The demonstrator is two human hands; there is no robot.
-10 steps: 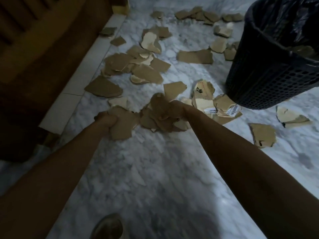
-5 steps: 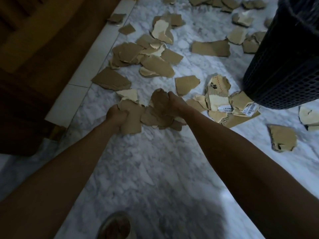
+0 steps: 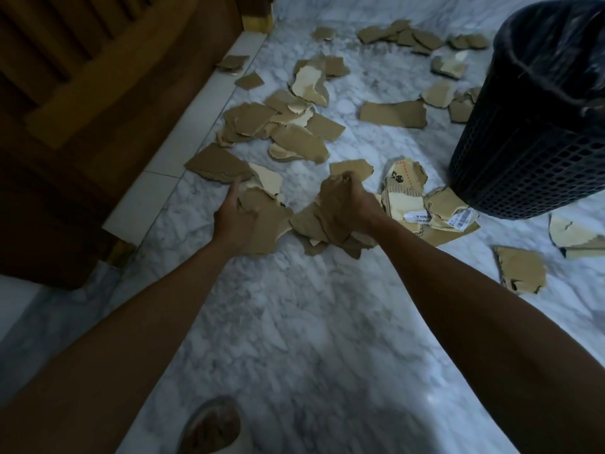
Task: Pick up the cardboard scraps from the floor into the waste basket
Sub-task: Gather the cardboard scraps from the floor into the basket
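A white, grey-veined marble floor (image 3: 294, 322) is filling most of the view, dim in the foreground and brighter farther off. Along its left edge a pale stone strip (image 3: 183, 152) is running beside dark wooden panelling (image 3: 98, 93). At the bottom edge a foot in a sandal (image 3: 212, 427) is standing on the marble.

Torn cardboard scraps (image 3: 294, 139) are lying scattered across the far half of the floor, brown on one face and cream on the other; a few beside the basket are carrying printed labels (image 3: 460, 219). The waste basket (image 3: 530, 132), black mesh with a dark liner, is tilting in the upper right corner, its base just beside the labelled pieces.

Both bare arms are reaching forward to the near edge of the scatter. The left hand (image 3: 234, 217) is gripping a brown scrap (image 3: 265, 224) with curled fingers while its forefinger is pointing out toward a cream piece (image 3: 266, 180) and a large brown sheet (image 3: 217, 163) just ahead. The right hand (image 3: 347, 204) is clenching a crumpled bunch of scraps (image 3: 327, 224), fingers wrapped tight over the top (the bunch is spilling out below the palm and touching the pieces lying on the floor). The two hands are near each other, with the basket well to the right of the right hand. Whether the held scraps are lifting clear of the marble cannot be told.
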